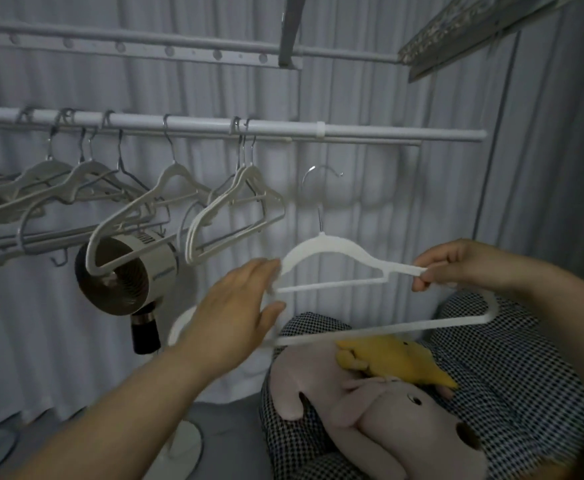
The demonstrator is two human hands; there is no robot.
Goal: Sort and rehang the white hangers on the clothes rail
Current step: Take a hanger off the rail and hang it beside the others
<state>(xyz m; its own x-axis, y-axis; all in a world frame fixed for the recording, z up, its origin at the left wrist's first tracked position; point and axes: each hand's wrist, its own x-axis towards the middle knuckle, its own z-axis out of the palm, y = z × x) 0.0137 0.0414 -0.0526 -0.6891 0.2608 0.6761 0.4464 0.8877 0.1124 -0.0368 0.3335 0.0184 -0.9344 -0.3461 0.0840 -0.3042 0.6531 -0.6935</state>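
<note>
Pinching: right hand (pixel 457 268) nips the hanger (pixel 325 245) by its right tip.
Left hand (pixel 235 313): fingers straight, at its left shoulder; contact blurred.
Hanger: under the rail (pixel 387 133), hook unhung.
Handling: light and stiff, I'd say; hold the shoulders.

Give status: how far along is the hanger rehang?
Done: several white plastic hangers hang on the white metal clothes rail. In hand: the right hand pinches one end of an unhung white hanger, hook below the rail; the open left hand is at its other end. Left: hooking it on, plus a second loose white hanger underneath.
</note>
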